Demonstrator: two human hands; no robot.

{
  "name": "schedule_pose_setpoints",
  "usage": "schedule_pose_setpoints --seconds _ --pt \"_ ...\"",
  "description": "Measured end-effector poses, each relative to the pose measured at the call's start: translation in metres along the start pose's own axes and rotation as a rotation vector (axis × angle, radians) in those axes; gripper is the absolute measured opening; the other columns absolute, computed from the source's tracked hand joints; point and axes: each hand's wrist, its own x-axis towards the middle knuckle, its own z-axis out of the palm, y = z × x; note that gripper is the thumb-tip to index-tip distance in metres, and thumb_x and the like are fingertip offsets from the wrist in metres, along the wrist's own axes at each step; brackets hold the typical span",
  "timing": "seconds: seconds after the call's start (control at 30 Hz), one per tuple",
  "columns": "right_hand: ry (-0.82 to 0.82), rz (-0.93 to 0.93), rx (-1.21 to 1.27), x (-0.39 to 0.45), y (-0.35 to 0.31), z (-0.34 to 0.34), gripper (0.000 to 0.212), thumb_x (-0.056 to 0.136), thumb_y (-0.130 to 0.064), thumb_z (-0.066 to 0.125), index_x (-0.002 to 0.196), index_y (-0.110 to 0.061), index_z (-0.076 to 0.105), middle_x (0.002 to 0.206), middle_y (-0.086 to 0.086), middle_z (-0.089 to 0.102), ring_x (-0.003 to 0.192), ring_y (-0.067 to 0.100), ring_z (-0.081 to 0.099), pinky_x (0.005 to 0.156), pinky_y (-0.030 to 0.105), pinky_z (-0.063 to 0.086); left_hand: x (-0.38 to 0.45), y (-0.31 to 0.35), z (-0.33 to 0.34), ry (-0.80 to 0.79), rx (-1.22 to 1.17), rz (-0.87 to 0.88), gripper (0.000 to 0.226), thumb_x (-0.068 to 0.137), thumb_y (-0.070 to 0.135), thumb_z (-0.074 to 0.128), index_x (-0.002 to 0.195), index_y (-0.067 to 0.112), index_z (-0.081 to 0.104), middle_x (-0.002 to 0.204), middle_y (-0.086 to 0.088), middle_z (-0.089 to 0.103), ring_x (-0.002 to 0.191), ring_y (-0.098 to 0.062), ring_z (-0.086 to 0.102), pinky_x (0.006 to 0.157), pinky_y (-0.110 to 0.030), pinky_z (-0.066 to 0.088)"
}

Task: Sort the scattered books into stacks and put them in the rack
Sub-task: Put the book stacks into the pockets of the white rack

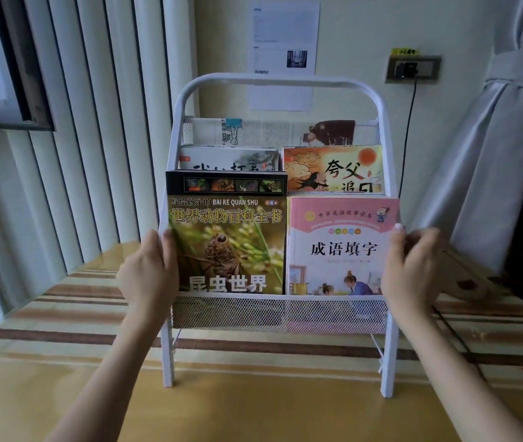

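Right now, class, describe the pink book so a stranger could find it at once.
Find the white rack on the striped table. In its front pocket two books stand side by side. The pink book is on the right, beside the dark insect book: pink top, black characters.

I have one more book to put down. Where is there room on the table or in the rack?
Bare table lies in front of the white rack and left of it, toward the window. The rack is crowded: the insect book and pink book fill the front tier, and the left hand and right hand flank it.
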Motion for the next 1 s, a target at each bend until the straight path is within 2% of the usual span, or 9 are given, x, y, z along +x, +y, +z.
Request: schedule_pose_setpoints --seconds 0.03,0.1,0.2,0.3,0.4,0.57,0.7,0.83,1.0 --pt "0.001 0.001 -0.031 -0.001 -0.001 0.000 0.047 0.096 -0.048 0.030 0.090 -0.006 0.049 0.068 0.003 0.052 0.053 0.019 0.050 0.044 0.021 0.022 0.000 -0.001 0.001 -0.002 -0.055 -0.006 0.048 0.096 0.046 0.022 0.070 0.010 0.040 0.056 -0.014 0.047 0.056 -0.038 0.052 0.051 -0.034 0.030" --pt "-0.007 0.003 -0.064 -0.002 -0.002 0.000 0.045 0.099 -0.041 0.032 0.076 -0.009 0.054 0.055 -0.004 0.045 0.046 0.005 0.041 0.043 0.020 0.019 0.001 0.000 0.002 -0.021 -0.160 0.000 0.048 0.096 0.045 0.025 0.068 0.008 0.039 0.051 -0.003 0.037 0.052 -0.032 0.045 0.050 -0.034 0.025" --pt "-0.038 0.015 -0.027 -0.002 -0.003 -0.001 0.049 0.100 -0.038 0.035 0.067 -0.008 0.055 0.050 -0.008 0.043 0.043 0.004 0.041 0.041 0.020 0.020 0.003 -0.003 0.002 -0.091 -0.265 0.031 0.060 0.090 0.058 0.031 0.066 0.004 0.037 0.051 -0.002 0.036 0.048 -0.021 0.035 0.048 -0.035 0.025" --pt "-0.062 0.016 -0.007 0.000 -0.003 -0.001 0.047 0.099 -0.036 0.039 0.064 -0.008 0.053 0.048 -0.006 0.041 0.043 0.004 0.040 0.040 0.022 0.020 0.004 -0.005 0.002 -0.080 -0.324 0.032 0.062 0.090 0.055 0.042 0.062 0.000 0.038 0.051 -0.005 0.033 0.048 -0.018 0.028 0.048 -0.027 0.022" --pt "-0.081 0.003 0.012 0.001 0.000 -0.001 0.051 0.098 -0.041 0.039 0.062 -0.007 0.053 0.049 -0.006 0.044 0.043 0.005 0.043 0.040 0.021 0.021 0.004 -0.007 0.006 -0.067 -0.332 0.021 0.059 0.093 0.044 0.051 0.058 -0.001 0.034 0.050 -0.007 0.029 0.048 -0.018 0.024 0.047 -0.028 0.020" --pt "-0.073 0.021 0.078 0.011 0.009 0.019 0.053 0.097 -0.045 0.039 0.063 -0.007 0.054 0.048 -0.003 0.048 0.042 0.009 0.046 0.040 0.019 0.024 0.033 -0.010 0.031 -0.093 -0.341 0.012 0.065 0.088 0.058 0.044 0.059 0.000 0.037 0.050 -0.019 0.038 0.047 -0.024 0.032 0.046 -0.036 0.029" --pt "0.000 0.044 0.008 0.035 0.019 0.049 0.058 0.097 -0.047 0.036 0.062 -0.005 0.053 0.048 0.003 0.045 0.042 0.011 0.041 0.041 0.022 0.022 0.056 0.005 0.067 -0.115 -0.381 0.017 0.058 0.093 0.050 0.048 0.063 0.001 0.041 0.053 -0.017 0.042 0.049 -0.032 0.040 0.046 -0.040 0.035" --pt "-0.012 0.035 -0.009 0.060 0.039 0.080 0.063 0.095 -0.055 0.031 0.061 -0.006 0.052 0.051 0.005 0.050 0.044 0.015 0.046 0.043 0.021 0.023 0.069 0.020 0.108 -0.151 -0.372 -0.029 0.051 0.095 0.040 0.051 0.063 0.002 0.039 0.053 -0.008 0.036 0.050 -0.022 0.034 0.048 -0.035 0.026" --pt "0.003 -0.011 -0.058 0.069 0.059 0.108 0.051 0.097 -0.043 0.036 0.063 -0.009 0.051 0.052 0.004 0.046 0.042 0.004 0.038 0.043 0.019 0.019 0.059 0.008 0.150 -0.137 -0.346 -0.061 0.054 0.097 0.039 0.047 0.066 -0.005 0.044 0.055 -0.016 0.043 0.051 -0.024 0.037 0.048 -0.035 0.027"
